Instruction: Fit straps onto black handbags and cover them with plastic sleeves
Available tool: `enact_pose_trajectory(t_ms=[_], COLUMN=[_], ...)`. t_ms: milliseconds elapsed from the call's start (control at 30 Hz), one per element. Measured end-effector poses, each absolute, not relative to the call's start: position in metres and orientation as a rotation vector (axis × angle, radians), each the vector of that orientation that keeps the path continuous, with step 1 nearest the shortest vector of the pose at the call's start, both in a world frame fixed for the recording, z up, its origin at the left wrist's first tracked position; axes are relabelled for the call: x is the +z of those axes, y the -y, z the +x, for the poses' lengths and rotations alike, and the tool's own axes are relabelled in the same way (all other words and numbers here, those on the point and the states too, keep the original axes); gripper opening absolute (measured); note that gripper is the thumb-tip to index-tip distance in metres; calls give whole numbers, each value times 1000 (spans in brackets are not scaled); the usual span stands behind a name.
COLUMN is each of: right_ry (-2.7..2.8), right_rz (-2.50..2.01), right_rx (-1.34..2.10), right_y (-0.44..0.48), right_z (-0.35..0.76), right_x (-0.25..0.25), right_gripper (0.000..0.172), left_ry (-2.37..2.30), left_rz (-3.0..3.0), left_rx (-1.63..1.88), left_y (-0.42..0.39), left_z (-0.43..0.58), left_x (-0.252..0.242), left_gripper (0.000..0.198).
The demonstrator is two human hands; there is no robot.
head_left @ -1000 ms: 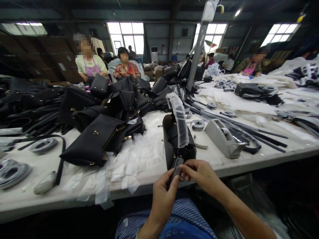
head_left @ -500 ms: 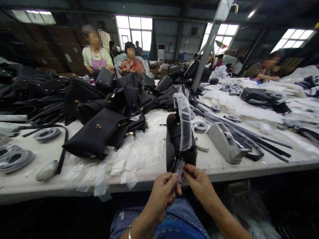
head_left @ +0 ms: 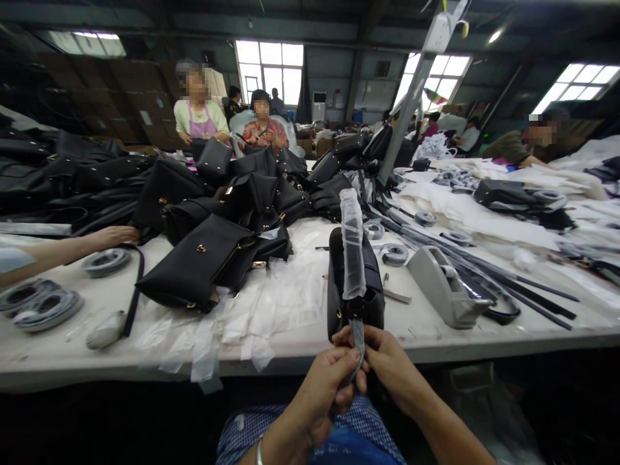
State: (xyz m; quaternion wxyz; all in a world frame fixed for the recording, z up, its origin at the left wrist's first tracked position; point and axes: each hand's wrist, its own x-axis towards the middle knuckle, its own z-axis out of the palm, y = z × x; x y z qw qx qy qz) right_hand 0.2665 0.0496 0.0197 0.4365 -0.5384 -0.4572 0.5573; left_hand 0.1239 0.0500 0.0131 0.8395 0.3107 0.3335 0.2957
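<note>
A black handbag (head_left: pixel 372 265) stands at the table's near edge, its handle (head_left: pixel 352 248) wrapped in white film. From the bag a narrow strap (head_left: pixel 357 332), covered in clear plastic, runs down towards me. My left hand (head_left: pixel 334 378) is closed on this strap, thumb on top. Just beside it, my right hand (head_left: pixel 385 355) has its fingers curled around the upper part of the strap against the bag; some fingertips are hidden behind it.
Black bags (head_left: pixel 194 265) are heaped to the left. A grey tape dispenser (head_left: pixel 448 287) and long straps (head_left: pixel 508 278) lie on the right. Film strips (head_left: pixel 206 355) hang over the edge. A co-worker's hand (head_left: pixel 113 237) reaches in at far left; people sit opposite.
My right hand has moved left, its fingers now behind the strap near the bag. A co-worker's arm has come in from the left. The view has shifted slightly.
</note>
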Motion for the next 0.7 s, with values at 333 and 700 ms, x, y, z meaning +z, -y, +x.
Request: enact_pose_trajectory(t_ms=[333, 700], right_ry=[1443, 999], right_rz=[-1650, -1202], right_rx=[1012, 1520], right_y=[-54, -29], right_z=[266, 271], right_x=[19, 18], right_gripper=[36, 39], left_ry=[-716, -714], left_rz=[668, 689], left_rx=[668, 703], left_y=[-47, -46], left_z=[115, 115], left_x=[8, 5], left_gripper=[42, 45])
